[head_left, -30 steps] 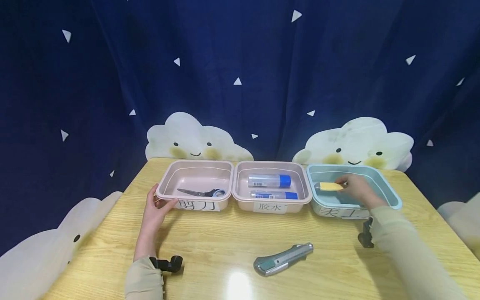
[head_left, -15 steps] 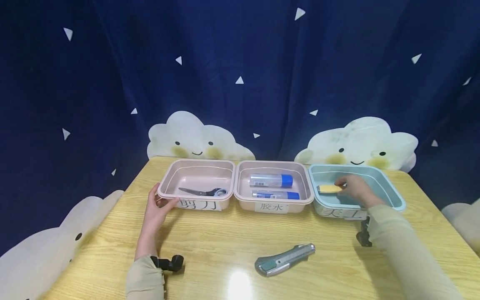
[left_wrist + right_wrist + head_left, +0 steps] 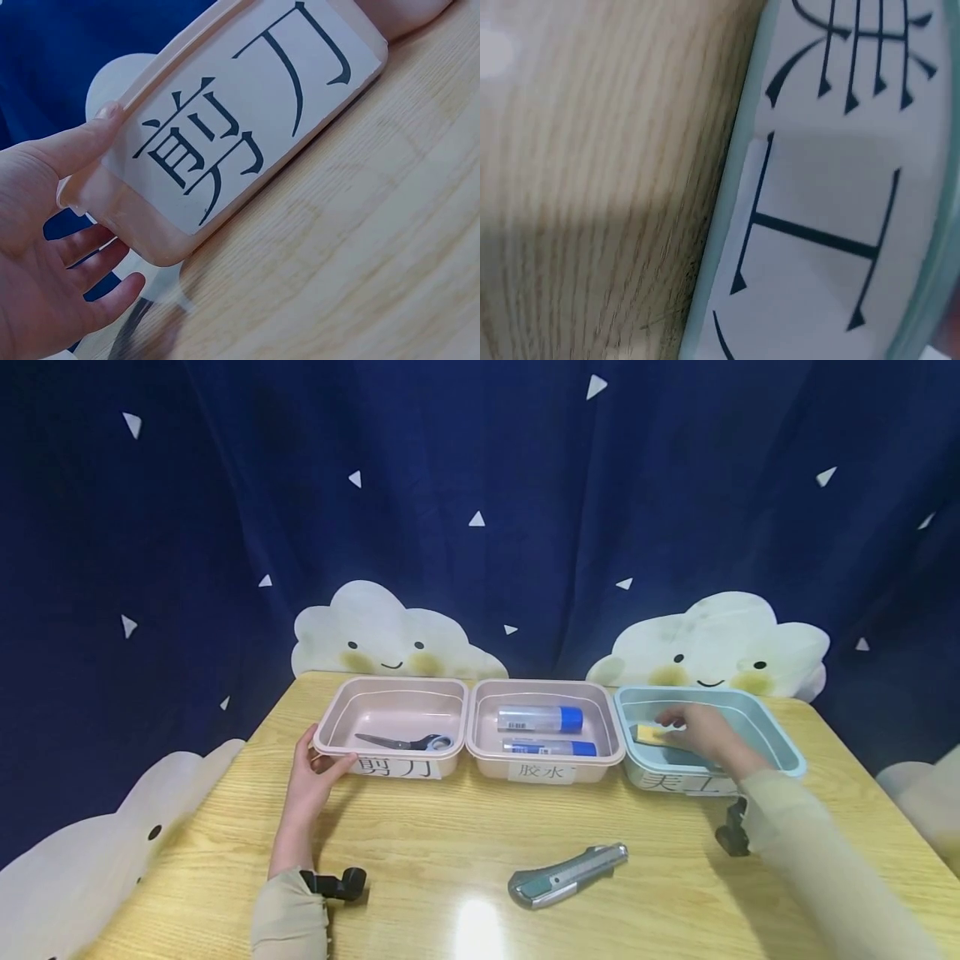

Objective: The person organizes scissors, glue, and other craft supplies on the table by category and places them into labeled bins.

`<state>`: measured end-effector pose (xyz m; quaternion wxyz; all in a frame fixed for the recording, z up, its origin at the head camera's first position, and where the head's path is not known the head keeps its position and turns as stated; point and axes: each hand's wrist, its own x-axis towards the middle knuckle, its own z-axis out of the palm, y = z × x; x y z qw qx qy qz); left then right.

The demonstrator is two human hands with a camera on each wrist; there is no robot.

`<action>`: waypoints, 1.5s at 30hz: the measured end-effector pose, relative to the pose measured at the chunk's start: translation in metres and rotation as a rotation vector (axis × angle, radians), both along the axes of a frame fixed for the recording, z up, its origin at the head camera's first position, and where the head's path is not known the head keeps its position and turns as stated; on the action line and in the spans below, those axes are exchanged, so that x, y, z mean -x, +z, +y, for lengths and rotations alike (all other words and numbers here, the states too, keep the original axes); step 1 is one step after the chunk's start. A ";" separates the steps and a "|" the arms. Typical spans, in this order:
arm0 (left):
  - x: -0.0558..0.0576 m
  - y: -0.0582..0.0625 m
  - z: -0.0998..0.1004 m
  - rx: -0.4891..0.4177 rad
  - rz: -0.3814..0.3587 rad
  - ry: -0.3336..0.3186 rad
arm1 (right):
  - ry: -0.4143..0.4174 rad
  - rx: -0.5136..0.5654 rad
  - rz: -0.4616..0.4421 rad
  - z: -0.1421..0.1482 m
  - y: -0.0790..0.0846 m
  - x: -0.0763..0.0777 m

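Observation:
My left hand (image 3: 311, 777) holds the near left corner of a pink plastic bin (image 3: 408, 767), thumb on its labelled front, fingers by its side. Scissors (image 3: 405, 743) with dark blades lie inside that bin. My right hand (image 3: 705, 732) reaches into the light blue bin (image 3: 772, 739), fingertips right at a yellow-handled utility knife (image 3: 651, 735); I cannot tell whether they still grip it. A grey-green utility knife (image 3: 567, 876) lies on the table in front. The right wrist view shows only the blue bin's label (image 3: 817, 195) and the table.
The middle pink bin (image 3: 543, 772) contains two clear glue bottles (image 3: 528, 718) with blue caps. All three bins stand in a row along the far side of the wooden table (image 3: 420, 852). Behind hangs a dark blue curtain (image 3: 525, 552) with white clouds.
The yellow knife has come down lower in the blue bin. My right hand has shifted slightly left over it, covering more of its handle. My left hand stays at the pink bin's corner.

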<state>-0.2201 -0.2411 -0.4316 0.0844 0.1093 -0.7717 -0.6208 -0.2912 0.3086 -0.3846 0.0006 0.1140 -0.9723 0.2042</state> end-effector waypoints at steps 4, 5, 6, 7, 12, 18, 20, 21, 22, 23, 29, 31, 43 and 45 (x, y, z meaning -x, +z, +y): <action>0.000 0.000 -0.001 -0.005 -0.004 -0.001 | 0.061 -0.022 0.063 -0.005 0.002 -0.008; 0.000 0.000 -0.001 -0.004 -0.003 0.000 | 0.075 -0.026 0.076 -0.006 0.002 -0.010; 0.000 0.001 -0.001 -0.003 -0.003 0.000 | 0.092 -0.029 0.092 -0.006 0.003 -0.012; 0.000 0.001 -0.001 -0.002 -0.002 0.000 | 0.105 -0.033 0.105 -0.007 0.003 -0.014; 0.000 0.001 0.000 0.005 -0.004 0.000 | 0.143 -0.028 0.147 -0.010 0.007 -0.027; 0.000 0.001 -0.001 0.009 -0.004 0.006 | 0.157 -0.021 0.179 -0.018 0.015 -0.045; 0.000 0.001 -0.001 0.009 -0.007 0.004 | 0.173 -0.019 0.206 -0.020 0.016 -0.051; -0.001 0.001 -0.001 0.008 -0.009 0.003 | 0.181 -0.019 0.220 -0.022 0.017 -0.054; -0.001 0.001 0.000 0.007 -0.010 0.001 | 0.191 -0.020 0.235 -0.023 0.018 -0.057; -0.001 0.001 0.000 0.003 -0.008 -0.001 | 0.199 -0.023 0.250 -0.025 0.019 -0.060; -0.001 0.001 0.000 0.006 -0.006 -0.001 | 0.244 -0.050 0.299 -0.038 0.027 -0.075; -0.001 0.002 0.000 0.012 -0.007 -0.001 | 0.254 -0.056 0.306 -0.043 0.028 -0.080; -0.001 0.002 0.001 -0.004 -0.005 0.003 | 0.375 -0.011 0.328 -0.068 0.009 -0.108; -0.001 0.002 0.001 -0.003 -0.004 0.003 | 0.400 -0.007 0.317 -0.072 0.005 -0.111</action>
